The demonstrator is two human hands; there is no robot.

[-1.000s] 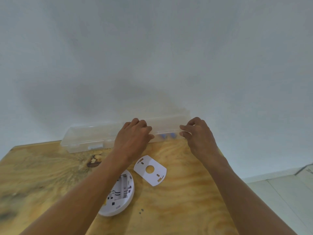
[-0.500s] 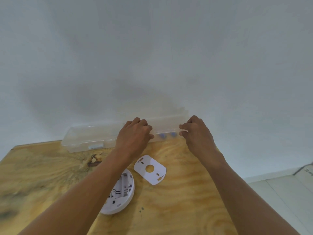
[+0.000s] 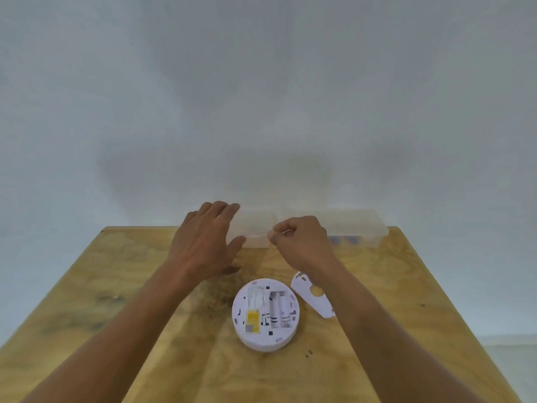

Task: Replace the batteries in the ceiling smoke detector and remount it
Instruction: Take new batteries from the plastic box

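The round white smoke detector (image 3: 266, 314) lies back-up on the wooden table (image 3: 116, 301), its battery bay uncovered with two white cells inside. A white cover plate (image 3: 308, 295) lies just right of it, partly under my right forearm. A long clear plastic box (image 3: 357, 225) sits at the table's far edge against the wall, with blue batteries (image 3: 345, 239) showing through its right part. My left hand (image 3: 203, 242) hovers with fingers spread at the box's left end. My right hand (image 3: 299, 242) is curled, thumb and forefinger pinched at the box's front edge.
A pale wall rises directly behind the table. Two small dark specks (image 3: 308, 353) lie on the wood near the detector. The table's right edge drops to a light floor (image 3: 511, 359).
My left hand has let go of the box and spread open. My right hand has slid from the box's right end to its middle front. The view has swung, so the table now appears square-on.
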